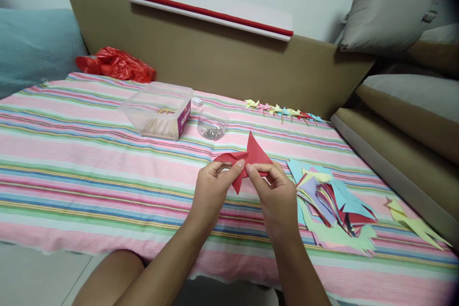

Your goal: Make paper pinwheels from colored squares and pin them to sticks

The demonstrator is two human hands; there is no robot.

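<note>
Both my hands pinch a red paper pinwheel (256,150) above the striped cloth, its pointed blades sticking out between them. My left hand (214,184) presses its thumb near the pinwheel's centre from the left. From the right, my right hand (275,191) does the same, thumb and fingers closed on the paper. Beyond the hands stands a clear round container (213,124) with small metal pieces at its bottom. A loose pile of coloured cut paper (333,201) lies just right of my right hand.
Left of the round container is a clear plastic box (154,105) with thin sticks inside. Several finished pinwheels on sticks (282,111) lie in a row at the back right. A yellow cut paper (412,222), a red plastic bag (118,64) and cushions (390,9) edge the striped cloth (89,162).
</note>
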